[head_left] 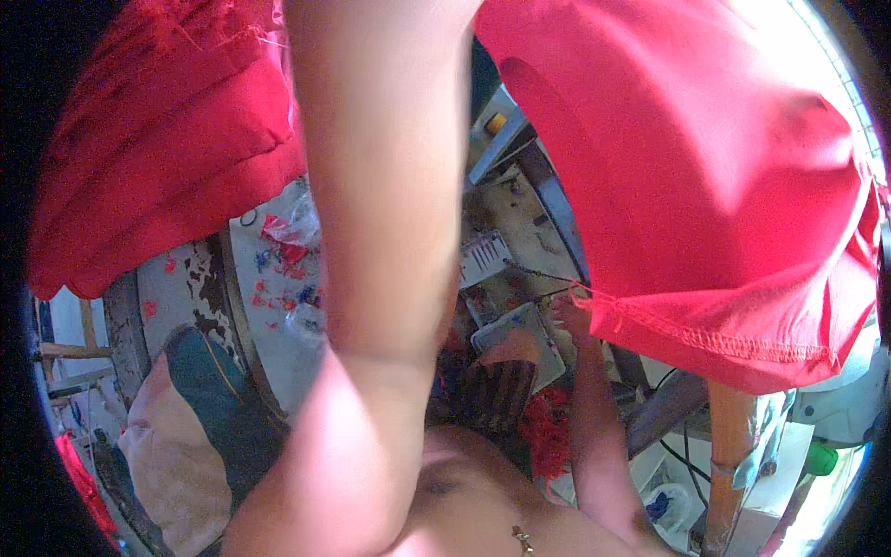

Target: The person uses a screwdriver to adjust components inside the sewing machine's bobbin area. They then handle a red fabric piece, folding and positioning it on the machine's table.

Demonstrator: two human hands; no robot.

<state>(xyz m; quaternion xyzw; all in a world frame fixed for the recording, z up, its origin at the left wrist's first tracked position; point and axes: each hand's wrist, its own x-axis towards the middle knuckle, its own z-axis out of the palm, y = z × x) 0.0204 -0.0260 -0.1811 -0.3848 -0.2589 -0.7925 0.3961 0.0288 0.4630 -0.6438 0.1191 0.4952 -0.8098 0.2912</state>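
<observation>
My left arm (385, 195) rises from the lower left through the middle of the head view, and its hand is beyond the top edge. Red cloth lies on both sides of this arm: a gathered, frayed piece (186, 176) at the left and a smooth, stitched piece (705, 186) at the right. Below the stitched piece's frayed corner is my right hand (570, 316), small and partly hidden by the cloth. Its fingers are too unclear to show whether they grip the fabric.
Red and blue scraps (283, 249) litter a worn, pale surface at the left. Between the cloths sit a slotted light plate (484, 258) and a pale tray (543, 348). Red thread (549, 427) bunches beside my right forearm. A wooden post (729, 464) stands at the lower right.
</observation>
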